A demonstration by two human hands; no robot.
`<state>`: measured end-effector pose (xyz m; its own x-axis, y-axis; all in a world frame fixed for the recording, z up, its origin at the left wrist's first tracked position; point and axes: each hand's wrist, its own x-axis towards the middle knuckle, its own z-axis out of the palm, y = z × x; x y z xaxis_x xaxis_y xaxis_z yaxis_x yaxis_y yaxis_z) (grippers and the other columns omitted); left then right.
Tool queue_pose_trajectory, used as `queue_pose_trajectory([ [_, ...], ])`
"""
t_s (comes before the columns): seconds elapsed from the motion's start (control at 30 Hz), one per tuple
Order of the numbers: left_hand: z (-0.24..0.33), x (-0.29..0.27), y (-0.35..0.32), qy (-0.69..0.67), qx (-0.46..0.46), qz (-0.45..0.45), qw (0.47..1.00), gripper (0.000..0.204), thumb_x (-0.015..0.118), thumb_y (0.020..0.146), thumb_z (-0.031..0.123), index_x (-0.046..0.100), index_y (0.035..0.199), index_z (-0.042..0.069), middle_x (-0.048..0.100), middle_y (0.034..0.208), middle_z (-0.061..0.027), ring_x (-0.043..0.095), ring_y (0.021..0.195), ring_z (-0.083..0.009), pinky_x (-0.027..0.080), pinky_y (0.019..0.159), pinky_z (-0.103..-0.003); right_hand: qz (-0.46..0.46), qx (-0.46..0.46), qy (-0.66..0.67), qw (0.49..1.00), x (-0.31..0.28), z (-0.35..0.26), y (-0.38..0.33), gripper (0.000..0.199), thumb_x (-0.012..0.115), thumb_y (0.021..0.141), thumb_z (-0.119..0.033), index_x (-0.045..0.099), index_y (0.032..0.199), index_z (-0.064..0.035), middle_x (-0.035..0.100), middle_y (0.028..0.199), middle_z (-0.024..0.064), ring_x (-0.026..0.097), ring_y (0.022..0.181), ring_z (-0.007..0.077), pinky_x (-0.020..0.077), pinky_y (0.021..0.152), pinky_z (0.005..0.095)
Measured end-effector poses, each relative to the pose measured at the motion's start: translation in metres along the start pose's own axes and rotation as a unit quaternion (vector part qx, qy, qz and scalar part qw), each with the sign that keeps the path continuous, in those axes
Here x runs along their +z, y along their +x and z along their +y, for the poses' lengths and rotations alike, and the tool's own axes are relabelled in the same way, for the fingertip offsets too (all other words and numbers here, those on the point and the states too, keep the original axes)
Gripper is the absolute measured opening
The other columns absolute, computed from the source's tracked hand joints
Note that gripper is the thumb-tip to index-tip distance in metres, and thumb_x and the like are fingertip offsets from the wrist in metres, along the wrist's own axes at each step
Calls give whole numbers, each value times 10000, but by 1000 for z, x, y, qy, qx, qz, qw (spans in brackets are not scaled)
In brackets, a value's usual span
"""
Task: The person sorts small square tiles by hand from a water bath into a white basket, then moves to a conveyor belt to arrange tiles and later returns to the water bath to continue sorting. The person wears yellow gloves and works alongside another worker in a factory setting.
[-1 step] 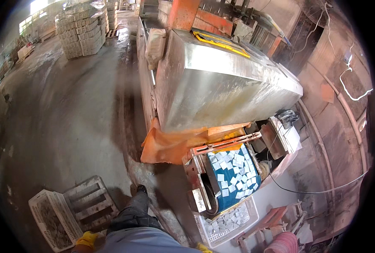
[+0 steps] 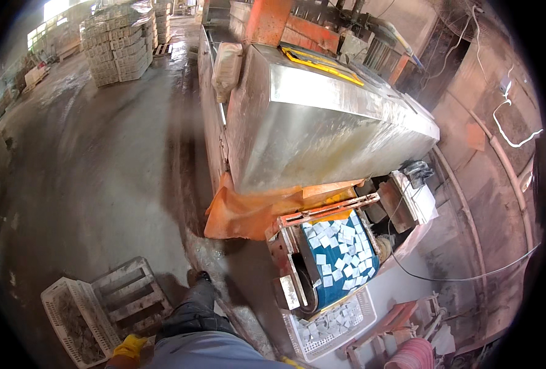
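Perforated white plastic crate (image 2: 102, 315) of dusty grey pieces at lower left, just beside the left hand (image 2: 130, 347).
Its latticed wall stands by a rough slatted pallet (image 2: 130, 284); whether the yellow-gloved left hand grips the rim, I cannot tell. The right hand (image 2: 290, 363) is mostly cut off below, its grip unreadable. Flat, square pale tiles (image 2: 327, 281) lie scattered on a blue conveyor belt (image 2: 331, 299). Against the earlier frame, the left glove sits slightly farther right, less of the right hand shows, and the tiles lie unmoved.
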<state>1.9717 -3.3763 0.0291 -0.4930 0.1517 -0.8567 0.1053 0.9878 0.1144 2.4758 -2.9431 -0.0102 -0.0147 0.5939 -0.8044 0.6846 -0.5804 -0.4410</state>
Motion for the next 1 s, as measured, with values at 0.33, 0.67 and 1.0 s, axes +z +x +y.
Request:
queue_pose_trajectory([
  [0.33, 172, -158, 59, -181, 220, 229, 931, 548, 827, 904, 404, 752, 1245, -19, 761, 1207, -260, 721, 1178, -401, 552, 1033, -458, -23, -160, -154, 975, 20, -120, 12, 491, 662, 1067, -430, 708, 1338, -22, 757, 1213, 134, 708, 1148, 233, 555, 965, 361],
  [0.67, 28, -174, 197, -269, -13, 103, 958, 602, 814, 925, 393, 679, 1364, 4, 730, 1258, -215, 717, 1113, -357, 583, 908, -452, -141, -444, -46, 884, 223, -489, 18, 487, 761, 1052, -269, 641, 1443, -4, 672, 1407, 119, 615, 1324, 199, 484, 1117, 335],
  [1.0, -49, -274, 236, -460, -154, 69, 872, 512, 795, 959, 345, 679, 1335, 19, 760, 1086, -179, 738, 949, -311, 592, 778, -438, 59, -639, -164, 749, 327, -847, -99, 649, 747, 1027, -328, 542, 1548, 1, 550, 1570, 260, 520, 1458, 413, 391, 1229, 470],
])
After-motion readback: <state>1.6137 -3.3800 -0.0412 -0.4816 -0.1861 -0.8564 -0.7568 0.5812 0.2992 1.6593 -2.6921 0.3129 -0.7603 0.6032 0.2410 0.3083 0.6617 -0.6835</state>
